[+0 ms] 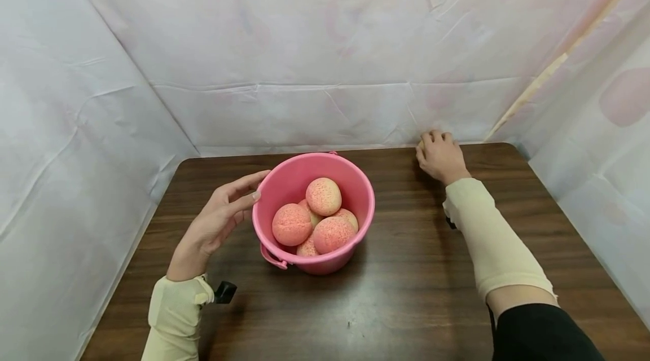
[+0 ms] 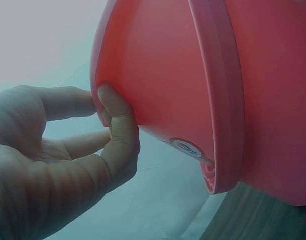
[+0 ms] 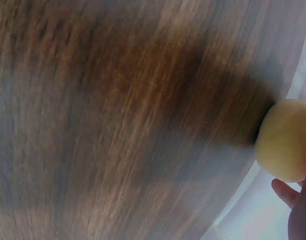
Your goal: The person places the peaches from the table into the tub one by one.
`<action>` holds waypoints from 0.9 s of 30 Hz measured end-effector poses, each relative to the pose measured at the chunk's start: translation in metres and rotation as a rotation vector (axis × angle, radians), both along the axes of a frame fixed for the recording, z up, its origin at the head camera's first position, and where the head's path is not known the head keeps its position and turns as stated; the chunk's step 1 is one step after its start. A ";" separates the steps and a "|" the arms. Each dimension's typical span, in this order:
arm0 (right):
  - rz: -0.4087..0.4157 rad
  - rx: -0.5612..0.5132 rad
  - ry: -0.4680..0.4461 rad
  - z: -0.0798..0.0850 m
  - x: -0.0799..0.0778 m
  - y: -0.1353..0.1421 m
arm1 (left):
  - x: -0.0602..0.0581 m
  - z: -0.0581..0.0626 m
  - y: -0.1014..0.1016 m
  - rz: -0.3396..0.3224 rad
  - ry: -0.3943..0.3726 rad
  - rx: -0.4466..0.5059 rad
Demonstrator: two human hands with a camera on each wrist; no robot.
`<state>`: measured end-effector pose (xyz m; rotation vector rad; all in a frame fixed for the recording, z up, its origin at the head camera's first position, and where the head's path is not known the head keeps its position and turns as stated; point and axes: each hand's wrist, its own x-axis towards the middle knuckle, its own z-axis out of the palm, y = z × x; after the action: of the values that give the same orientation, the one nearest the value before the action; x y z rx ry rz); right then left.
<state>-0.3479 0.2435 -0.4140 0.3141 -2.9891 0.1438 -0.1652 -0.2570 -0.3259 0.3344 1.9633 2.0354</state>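
My left hand [image 1: 219, 219] pinches the left rim of a pink bucket [image 1: 263, 211], thumb on one side of the wall and fingers on the other. In the left wrist view the bucket [image 2: 163, 70] fills most of the picture. Several pink-and-yellow peaches [image 1: 324, 196] lie inside it. At the table's far edge, on the right, my right hand [image 1: 440, 158] curls over another peach, mostly covered in the head view. The right wrist view shows this peach [image 3: 283, 142] as pale yellow, held low at the tabletop, with a fingertip beside it.
The dark wooden table [image 1: 406, 304] ends at a white plastic sheet [image 1: 315, 118] behind it. More white sheeting [image 1: 66, 141] hangs at the left and right sides. The bucket's handle [image 1: 274, 258] hangs down at its front left.
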 end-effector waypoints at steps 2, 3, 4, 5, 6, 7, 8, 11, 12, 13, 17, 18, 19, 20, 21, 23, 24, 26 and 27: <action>0.004 -0.001 0.005 -0.002 0.000 0.001 | 0.000 0.000 0.001 0.000 -0.004 0.002; 0.005 -0.001 0.009 -0.004 0.000 0.002 | 0.000 0.000 0.001 0.000 -0.004 0.004; 0.005 -0.002 0.014 -0.004 0.000 0.003 | 0.000 -0.001 0.001 0.002 -0.006 0.003; 0.006 -0.003 0.020 -0.005 0.000 0.003 | -0.001 -0.001 0.001 0.001 -0.005 0.004; 0.006 -0.005 0.023 -0.006 0.000 0.003 | -0.001 -0.001 0.001 0.002 -0.005 0.004; 0.008 -0.009 0.028 -0.006 0.000 0.003 | -0.001 -0.001 0.001 0.003 -0.005 0.004; 0.009 -0.013 0.030 -0.007 0.000 0.003 | -0.001 -0.001 0.001 0.003 -0.005 0.005; 0.017 -0.027 0.041 -0.008 0.000 0.001 | 0.000 -0.002 0.000 0.002 -0.001 0.006; 0.018 -0.029 0.046 -0.009 0.001 0.001 | 0.000 -0.002 -0.001 0.003 -0.001 0.006; 0.021 -0.033 0.052 -0.009 0.001 0.000 | 0.000 -0.002 -0.001 0.003 0.000 0.006; 0.026 -0.034 0.070 -0.009 0.000 -0.002 | 0.000 -0.002 -0.002 0.006 0.004 -0.005; 0.028 -0.034 0.070 -0.009 0.000 -0.002 | 0.000 -0.002 -0.002 0.007 0.004 -0.005; 0.031 -0.036 0.066 -0.009 0.000 -0.002 | 0.000 -0.002 -0.002 0.007 0.004 -0.007; 0.033 -0.037 0.062 -0.009 0.000 -0.002 | 0.000 -0.002 -0.002 0.006 0.004 -0.008; 0.036 -0.038 0.057 -0.009 0.000 -0.001 | -0.001 -0.002 -0.002 0.007 0.002 -0.009; 0.042 -0.040 0.046 -0.009 0.000 0.000 | -0.001 -0.002 -0.002 0.009 -0.001 -0.009; 0.047 -0.039 0.044 -0.009 0.000 0.000 | 0.000 -0.002 -0.002 0.010 -0.003 -0.009; 0.058 -0.029 0.043 -0.009 0.000 0.002 | 0.000 -0.002 -0.002 0.012 -0.003 -0.009; 0.065 -0.021 0.043 -0.009 0.000 0.003 | 0.000 -0.002 -0.001 0.013 -0.003 -0.009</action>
<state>-0.3476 0.2464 -0.4226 0.4067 -2.9337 0.1728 -0.1653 -0.2582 -0.3276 0.3177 1.9777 2.0325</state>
